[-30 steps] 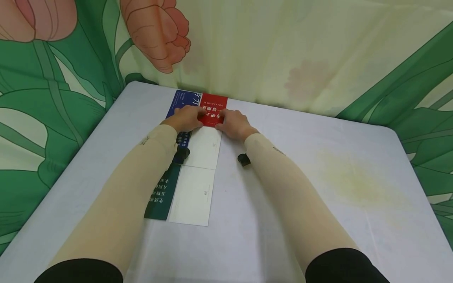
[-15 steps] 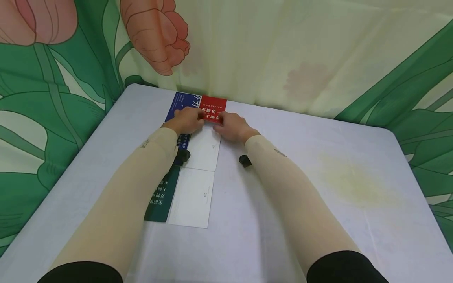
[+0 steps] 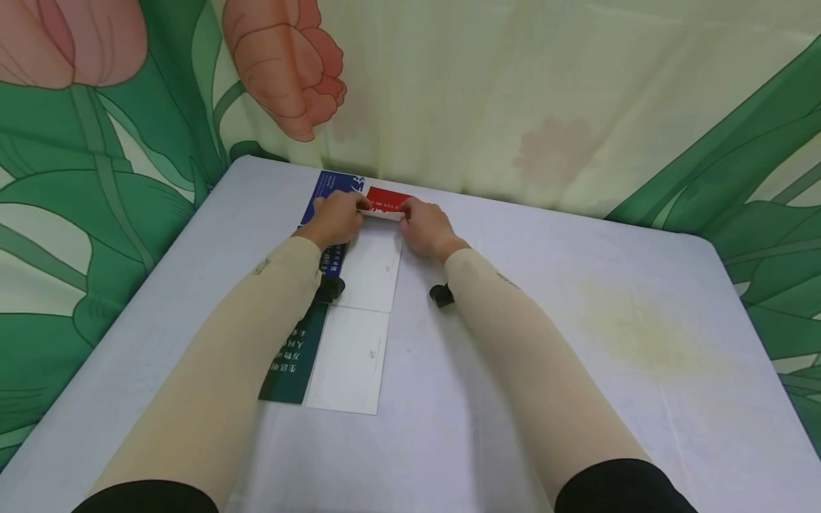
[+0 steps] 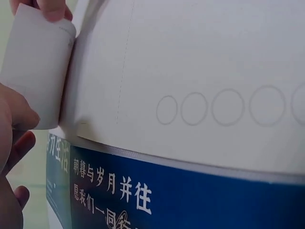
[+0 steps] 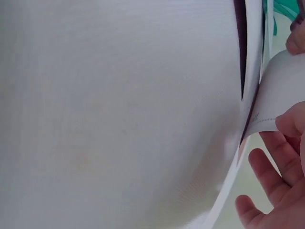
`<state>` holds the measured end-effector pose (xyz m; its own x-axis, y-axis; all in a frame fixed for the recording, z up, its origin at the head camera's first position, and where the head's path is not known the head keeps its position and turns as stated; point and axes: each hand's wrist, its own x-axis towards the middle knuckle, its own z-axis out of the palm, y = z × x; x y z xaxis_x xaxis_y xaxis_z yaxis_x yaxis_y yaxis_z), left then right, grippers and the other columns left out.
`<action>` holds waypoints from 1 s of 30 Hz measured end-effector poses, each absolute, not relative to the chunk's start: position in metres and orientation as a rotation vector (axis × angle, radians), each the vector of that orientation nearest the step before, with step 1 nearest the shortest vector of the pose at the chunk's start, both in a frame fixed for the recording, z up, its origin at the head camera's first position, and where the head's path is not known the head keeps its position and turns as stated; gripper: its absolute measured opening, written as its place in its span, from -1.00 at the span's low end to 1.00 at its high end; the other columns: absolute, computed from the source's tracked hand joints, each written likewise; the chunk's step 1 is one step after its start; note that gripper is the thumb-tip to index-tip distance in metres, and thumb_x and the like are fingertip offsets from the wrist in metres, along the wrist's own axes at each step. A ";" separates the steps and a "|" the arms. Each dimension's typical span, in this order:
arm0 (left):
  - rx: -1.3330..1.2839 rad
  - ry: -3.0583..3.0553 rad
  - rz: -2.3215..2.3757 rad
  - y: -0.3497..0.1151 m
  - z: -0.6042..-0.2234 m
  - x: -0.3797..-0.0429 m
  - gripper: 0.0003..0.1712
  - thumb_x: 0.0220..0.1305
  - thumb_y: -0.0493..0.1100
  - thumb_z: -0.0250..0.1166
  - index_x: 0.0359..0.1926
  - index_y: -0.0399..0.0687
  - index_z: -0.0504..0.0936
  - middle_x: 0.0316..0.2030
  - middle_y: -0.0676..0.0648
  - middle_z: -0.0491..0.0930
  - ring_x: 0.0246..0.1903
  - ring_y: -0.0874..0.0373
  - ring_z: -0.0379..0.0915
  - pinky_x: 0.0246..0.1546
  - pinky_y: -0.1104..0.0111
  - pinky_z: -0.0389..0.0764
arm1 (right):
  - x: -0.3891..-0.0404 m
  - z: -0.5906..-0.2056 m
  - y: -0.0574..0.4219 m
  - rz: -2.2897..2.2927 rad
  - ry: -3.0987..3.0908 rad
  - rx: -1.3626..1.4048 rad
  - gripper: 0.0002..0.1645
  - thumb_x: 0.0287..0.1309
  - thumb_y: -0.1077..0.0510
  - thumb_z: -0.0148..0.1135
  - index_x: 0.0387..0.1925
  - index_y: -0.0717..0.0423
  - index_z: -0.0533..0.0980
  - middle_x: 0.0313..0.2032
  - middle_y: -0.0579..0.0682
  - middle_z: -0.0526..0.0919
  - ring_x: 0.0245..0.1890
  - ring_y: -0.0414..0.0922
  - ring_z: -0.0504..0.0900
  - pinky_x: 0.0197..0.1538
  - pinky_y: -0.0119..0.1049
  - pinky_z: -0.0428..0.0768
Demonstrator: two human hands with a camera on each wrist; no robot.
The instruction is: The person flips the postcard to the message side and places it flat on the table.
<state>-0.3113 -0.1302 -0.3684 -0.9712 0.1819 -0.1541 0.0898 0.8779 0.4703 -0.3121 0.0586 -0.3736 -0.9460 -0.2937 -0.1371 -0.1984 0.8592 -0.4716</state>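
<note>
Near the table's far edge, a red postcard (image 3: pixel 388 199) with white lettering has its near side lifted and curled, so a strip of its white back shows. My left hand (image 3: pixel 335 216) pinches its near left corner between thumb and fingers. At the near right corner my right hand (image 3: pixel 428 228) pinches it the same way. The card's white back (image 4: pixel 38 71) faces the left wrist view, bent between both hands. In the right wrist view, my right thumb presses on the white back (image 5: pixel 286 86) with fingers behind it.
Left of the red card lies a blue postcard (image 3: pixel 328 185), with another blue one (image 3: pixel 333 261) nearer, partly under my left wrist. A dark green postcard (image 3: pixel 290 370) follows below. White-backed cards (image 3: pixel 372 274) lie beside them on the white tablecloth (image 3: pixel 545 342). A floral curtain (image 3: pixel 462 92) hangs behind.
The red card lay flat a second ago; its near side has since risen and curled away, baring its white back. Both hands have stayed at its near corners.
</note>
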 end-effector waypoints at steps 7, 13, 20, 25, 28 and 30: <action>0.175 2.867 0.779 -0.130 -0.367 -0.307 -0.58 0.43 -0.30 0.14 0.27 -0.06 0.55 0.25 -0.13 0.51 0.30 -0.08 0.24 0.26 -0.02 0.10 | -0.306 -0.370 0.062 -0.803 2.817 -0.362 -0.57 0.41 0.15 0.01 0.25 0.14 0.41 0.09 0.06 0.56 0.12 -0.01 0.45 0.27 -0.17 0.39; 0.127 2.852 0.900 -0.128 -0.364 -0.304 -0.61 0.45 -0.29 0.11 0.24 -0.08 0.55 0.24 -0.13 0.50 0.27 -0.06 0.25 0.34 0.02 0.12 | -0.305 -0.368 0.064 -0.910 2.819 -0.339 -0.57 0.37 0.20 0.03 0.24 0.13 0.42 0.05 0.06 0.56 0.06 -0.02 0.45 0.20 -0.19 0.46; 0.107 2.820 1.173 -0.125 -0.354 -0.301 -0.55 0.43 -0.34 0.07 0.30 -0.16 0.45 0.12 -0.15 0.52 0.08 -0.02 0.38 0.19 0.19 0.45 | -0.305 -0.362 0.071 -1.020 2.888 -0.420 -0.54 0.26 0.27 0.01 0.18 0.18 0.49 -0.11 0.09 0.61 -0.08 -0.02 0.52 0.07 -0.23 0.45; 0.131 2.806 1.216 -0.127 -0.351 -0.299 -0.47 0.42 -0.38 0.10 0.38 -0.13 0.39 0.22 -0.17 0.48 0.18 -0.04 0.36 0.26 0.15 0.41 | -0.302 -0.355 0.075 -1.096 2.859 -0.433 -0.53 0.26 0.28 -0.01 0.20 0.17 0.49 -0.06 0.09 0.64 -0.09 -0.05 0.54 0.06 -0.25 0.47; 0.124 2.804 1.222 -0.128 -0.351 -0.298 -0.49 0.45 -0.36 0.09 0.38 -0.15 0.39 0.21 -0.18 0.50 0.17 -0.04 0.36 0.25 0.15 0.41 | -0.300 -0.353 0.076 -1.137 2.849 -0.431 -0.52 0.25 0.28 -0.01 0.20 0.17 0.49 -0.08 0.09 0.65 -0.10 -0.05 0.55 0.04 -0.26 0.47; 0.117 2.815 1.225 -0.129 -0.352 -0.297 -0.52 0.47 -0.34 0.09 0.37 -0.18 0.39 0.18 -0.18 0.51 0.14 -0.03 0.38 0.23 0.15 0.43 | -0.299 -0.352 0.077 -1.169 2.850 -0.430 -0.51 0.24 0.28 0.01 0.20 0.17 0.49 -0.13 0.09 0.64 -0.13 -0.05 0.54 0.01 -0.27 0.46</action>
<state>-0.2972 -0.1288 -0.3516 -0.9947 0.0974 -0.0327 0.0425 0.6796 0.7324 -0.2994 0.0767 -0.3519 -0.9613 -0.2649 0.0754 -0.2416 0.6794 -0.6929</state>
